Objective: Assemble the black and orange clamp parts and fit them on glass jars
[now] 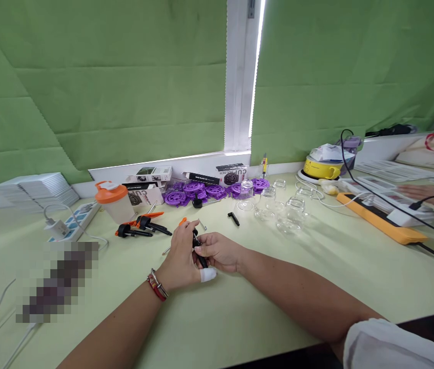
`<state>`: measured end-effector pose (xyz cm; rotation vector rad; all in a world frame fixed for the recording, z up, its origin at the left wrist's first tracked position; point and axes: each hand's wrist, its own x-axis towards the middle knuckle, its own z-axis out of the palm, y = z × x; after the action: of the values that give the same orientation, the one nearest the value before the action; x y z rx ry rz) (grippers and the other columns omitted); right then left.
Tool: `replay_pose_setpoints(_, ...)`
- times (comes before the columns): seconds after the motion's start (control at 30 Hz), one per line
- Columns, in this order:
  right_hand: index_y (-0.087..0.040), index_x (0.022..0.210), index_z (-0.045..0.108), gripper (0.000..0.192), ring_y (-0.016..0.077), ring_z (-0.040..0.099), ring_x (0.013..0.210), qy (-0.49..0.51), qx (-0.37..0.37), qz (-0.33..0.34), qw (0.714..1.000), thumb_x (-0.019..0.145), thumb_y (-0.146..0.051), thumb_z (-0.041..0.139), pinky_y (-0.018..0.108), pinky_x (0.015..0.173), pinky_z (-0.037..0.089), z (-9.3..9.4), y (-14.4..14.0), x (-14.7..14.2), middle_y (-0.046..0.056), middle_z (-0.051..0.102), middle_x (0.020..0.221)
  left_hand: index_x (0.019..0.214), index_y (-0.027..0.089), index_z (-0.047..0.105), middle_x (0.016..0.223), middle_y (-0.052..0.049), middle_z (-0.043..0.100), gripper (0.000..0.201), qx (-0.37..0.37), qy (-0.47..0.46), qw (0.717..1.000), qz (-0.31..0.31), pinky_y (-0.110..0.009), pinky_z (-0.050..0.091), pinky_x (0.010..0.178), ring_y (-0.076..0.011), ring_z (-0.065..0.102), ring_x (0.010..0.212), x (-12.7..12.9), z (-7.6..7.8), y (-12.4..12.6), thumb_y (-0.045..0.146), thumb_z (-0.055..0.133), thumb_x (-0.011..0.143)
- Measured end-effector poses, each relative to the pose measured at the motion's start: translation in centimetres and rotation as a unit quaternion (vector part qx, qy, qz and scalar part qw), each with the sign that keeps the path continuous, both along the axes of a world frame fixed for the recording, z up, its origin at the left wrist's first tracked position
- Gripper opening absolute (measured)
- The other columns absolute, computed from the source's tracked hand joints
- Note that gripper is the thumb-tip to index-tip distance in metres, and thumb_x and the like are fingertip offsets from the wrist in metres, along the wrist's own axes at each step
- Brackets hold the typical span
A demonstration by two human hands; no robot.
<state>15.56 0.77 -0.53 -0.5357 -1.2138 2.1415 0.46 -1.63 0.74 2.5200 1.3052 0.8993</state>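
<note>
A slim black plastic part [201, 258] is between my two hands, low over the table. My left hand [180, 259], a white wrap on its thumb, curls around it from the left. From the right, the fingers of my right hand [220, 251] pinch the same piece. Its upper end is partly hidden by my fingers. Behind my hands lies a short black L-shaped piece [234, 219], with a small metal rod [202, 224] near my left fingertips. To the left, black parts with orange pieces [147, 224] lie in a group.
Purple slotted discs [193, 192] and cup holder boxes [145, 195] line the back. Clear glass cups [290, 218] stand right of centre. An orange-lidded shaker [114, 202] and power strip [76, 223] are left; an orange power strip [381, 218] and another person's hand [428, 195] are right.
</note>
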Motion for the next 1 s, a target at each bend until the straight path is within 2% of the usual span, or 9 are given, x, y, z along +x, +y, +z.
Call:
replay_pose_setpoints(0.23,-0.011,0.076,0.060,0.035,0.0117,0.057,0.061,0.012,-0.032,-0.014,0.999,0.057,-0.031,0.081,0.028,0.065,0.042,0.3,-0.3,-0.2,0.002,0.062,0.064,0.134,0.016,0.023,0.126,-0.018,0.036,0.101,0.013,-0.008,1.000,0.024,-0.055,0.034,0.096,-0.0384,0.032,0.123,0.4,0.1,-0.3,0.048,0.071,0.051)
replay_pose_setpoints(0.5,-0.011,0.080,0.062,0.037,0.0106,0.058,0.063,0.005,-0.025,0.001,1.000,0.058,-0.033,0.081,0.029,0.070,0.043,0.4,-0.4,-0.1,0.002,0.064,0.068,0.131,0.019,0.028,0.118,-0.014,0.044,0.094,0.010,-0.034,0.999,0.032,-0.051,0.042,0.089,-0.0355,0.043,0.113,0.5,0.7,-0.5,0.043,0.071,0.051)
replay_pose_setpoints(0.57,-0.011,0.083,0.062,0.038,0.0105,0.059,0.063,-0.008,-0.002,0.019,1.000,0.060,-0.036,0.079,0.028,0.069,0.044,0.4,0.0,0.2,0.003,0.065,0.070,0.133,0.019,0.026,0.119,-0.014,0.043,0.097,-0.008,-0.028,0.999,0.033,-0.051,0.042,0.090,-0.0351,0.043,0.114,0.3,0.8,-0.5,0.043,0.072,0.050)
replay_pose_setpoints(0.67,-0.011,0.086,0.063,0.039,0.0115,0.060,0.060,-0.087,0.085,0.049,0.991,0.065,-0.042,0.074,0.024,0.058,0.041,0.7,1.4,1.2,0.006,0.067,0.075,0.135,0.019,0.022,0.121,-0.015,0.043,0.102,-0.046,-0.026,0.998,0.030,-0.050,0.042,0.091,-0.0336,0.044,0.113,-0.1,1.3,-0.6,0.044,0.074,0.051)
replay_pose_setpoints(0.73,-0.011,0.085,0.063,0.036,0.0118,0.059,0.056,-0.156,0.153,0.004,0.976,0.070,-0.042,0.069,0.023,0.051,0.038,0.7,2.8,2.3,0.007,0.066,0.073,0.135,0.020,0.021,0.120,-0.014,0.044,0.102,-0.082,-0.040,0.996,0.018,-0.048,0.043,0.089,-0.0309,0.047,0.109,-0.4,1.7,-0.7,0.045,0.074,0.052)
replay_pose_setpoints(0.8,-0.012,0.082,0.062,0.025,0.0087,0.052,0.050,-0.213,0.199,-0.134,0.947,0.073,-0.036,0.065,0.023,0.051,0.037,0.4,4.3,3.3,0.004,0.064,0.067,0.133,0.022,0.023,0.111,-0.010,0.049,0.093,-0.141,-0.063,0.988,-0.003,-0.045,0.046,0.083,-0.0259,0.053,0.098,-0.7,2.3,-0.8,0.043,0.072,0.056)
replay_pose_setpoints(0.87,-0.014,0.081,0.063,0.015,0.0082,0.049,0.051,-0.261,0.235,-0.230,0.908,0.075,-0.027,0.061,0.025,0.056,0.040,-0.4,5.6,4.0,0.002,0.062,0.067,0.129,0.025,0.027,0.100,-0.006,0.054,0.078,-0.227,-0.104,0.968,-0.035,-0.040,0.048,0.074,-0.0206,0.056,0.084,-1.1,2.9,-0.9,0.040,0.066,0.063)
replay_pose_setpoints(0.93,-0.015,0.086,0.066,0.014,0.0109,0.051,0.058,-0.323,0.293,-0.261,0.861,0.076,-0.021,0.058,0.027,0.062,0.042,-1.3,6.4,4.2,0.003,0.062,0.072,0.124,0.027,0.033,0.092,-0.003,0.055,0.061,-0.316,-0.165,0.931,-0.073,-0.037,0.049,0.071,-0.0179,0.056,0.078,-1.3,3.3,-1.0,0.039,0.057,0.069)
replay_pose_setpoints(1.0,-0.017,0.094,0.068,0.021,0.0140,0.054,0.069,-0.377,0.369,-0.258,0.810,0.077,-0.018,0.055,0.029,0.068,0.042,-2.1,6.9,4.0,0.005,0.063,0.082,0.119,0.029,0.038,0.089,-0.003,0.057,0.050,-0.382,-0.224,0.890,-0.107,-0.037,0.048,0.072,-0.0178,0.056,0.077,-1.5,3.7,-1.1,0.040,0.051,0.072)
